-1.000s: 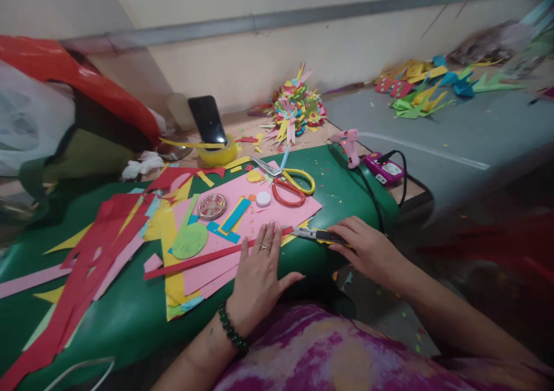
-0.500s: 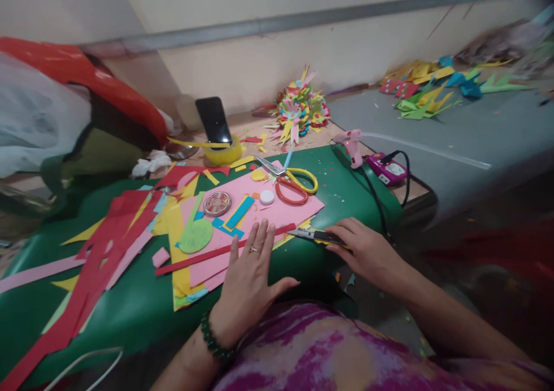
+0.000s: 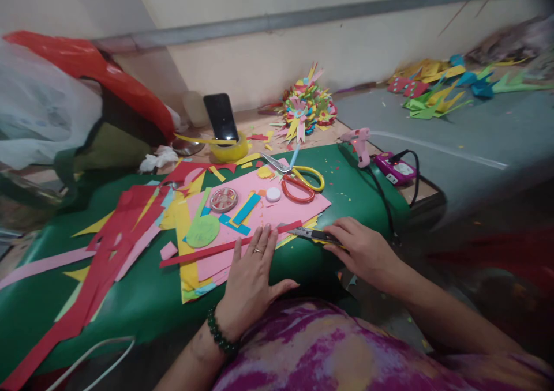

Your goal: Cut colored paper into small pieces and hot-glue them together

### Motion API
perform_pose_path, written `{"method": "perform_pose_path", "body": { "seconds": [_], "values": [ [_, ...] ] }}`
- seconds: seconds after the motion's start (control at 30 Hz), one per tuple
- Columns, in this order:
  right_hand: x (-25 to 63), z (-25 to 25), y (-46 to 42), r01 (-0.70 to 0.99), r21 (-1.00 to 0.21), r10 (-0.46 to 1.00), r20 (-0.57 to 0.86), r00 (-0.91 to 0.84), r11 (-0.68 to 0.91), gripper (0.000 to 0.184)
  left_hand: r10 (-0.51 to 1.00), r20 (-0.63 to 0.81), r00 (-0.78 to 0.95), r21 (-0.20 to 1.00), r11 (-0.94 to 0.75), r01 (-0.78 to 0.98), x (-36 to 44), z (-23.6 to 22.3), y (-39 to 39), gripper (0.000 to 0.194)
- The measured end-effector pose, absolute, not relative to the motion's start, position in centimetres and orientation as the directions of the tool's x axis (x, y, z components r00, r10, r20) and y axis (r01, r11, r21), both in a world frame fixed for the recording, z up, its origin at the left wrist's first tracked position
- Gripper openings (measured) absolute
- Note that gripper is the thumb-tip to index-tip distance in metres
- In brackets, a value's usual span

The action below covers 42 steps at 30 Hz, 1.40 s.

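My left hand (image 3: pixel 254 267) lies flat with its fingers spread, the fingertips pressing on a long narrow red paper strip (image 3: pixel 208 252). Under the strip are pink paper sheets (image 3: pixel 298 207) stacked over yellow ones. My right hand (image 3: pixel 363 249) is closed around a utility knife (image 3: pixel 318 235), whose blade points left and reaches over the right end of the red strip. Scissors (image 3: pixel 298 182) with one red and one yellow handle rest on the pink paper. Beside them are a white round cap (image 3: pixel 273 194), a blue paper strip (image 3: pixel 247 208), a round reddish tin (image 3: pixel 224 200) and a green paper circle (image 3: pixel 202 231).
Long red paper pieces (image 3: pixel 104 247) cover the left of the green mat (image 3: pixel 142 316). A phone (image 3: pixel 221 117) leans at a yellow tape roll (image 3: pixel 229 150). A pink glue gun (image 3: pixel 360 146) stands by a purple power socket (image 3: pixel 395 169). Paper flowers (image 3: pixel 305 111) sit near the wall.
The knife blade has moved a little left along the red strip and now overlaps its right end. My left hand stays flat on the strip. The whole view has shifted slightly.
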State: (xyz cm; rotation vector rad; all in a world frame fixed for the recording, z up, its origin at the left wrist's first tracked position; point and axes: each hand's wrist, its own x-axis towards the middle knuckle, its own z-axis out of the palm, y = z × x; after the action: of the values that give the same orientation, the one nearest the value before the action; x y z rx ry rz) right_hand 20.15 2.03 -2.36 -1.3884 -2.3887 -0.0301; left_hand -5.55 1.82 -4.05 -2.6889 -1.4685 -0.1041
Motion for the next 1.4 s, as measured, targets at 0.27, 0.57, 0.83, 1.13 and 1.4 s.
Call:
{"method": "perform_pose_path", "body": {
  "seconds": [0.27,0.57,0.83,1.13,1.4],
  "values": [
    [19.0,-2.4,1.9,0.840,-0.166,0.833,0.322,-0.449,0.517,0.011,0.837,0.080,0.542,-0.036,-0.541,0.840,-5.4,-3.9,1.9,0.097],
    [18.8,-2.5,2.0,0.836,-0.172,0.826,0.349,-0.443,0.521,0.014,0.850,0.108,0.516,-0.007,-0.518,0.855,-6.7,-3.2,1.5,0.097],
    [18.5,-2.6,2.3,0.826,-0.166,0.813,0.359,-0.458,0.538,0.011,0.872,0.062,0.485,-0.023,-0.484,0.875,-8.3,-3.4,1.3,0.092],
    [19.4,-2.6,2.5,0.845,-0.159,0.822,0.380,-0.425,0.511,0.011,0.875,0.088,0.476,-0.042,-0.475,0.879,-7.9,-3.5,1.1,0.094],
    [19.8,-2.4,2.5,0.838,-0.148,0.804,0.409,-0.432,0.526,0.009,0.860,0.090,0.502,-0.029,-0.502,0.865,-6.7,-3.4,1.3,0.099]
  ]
}}
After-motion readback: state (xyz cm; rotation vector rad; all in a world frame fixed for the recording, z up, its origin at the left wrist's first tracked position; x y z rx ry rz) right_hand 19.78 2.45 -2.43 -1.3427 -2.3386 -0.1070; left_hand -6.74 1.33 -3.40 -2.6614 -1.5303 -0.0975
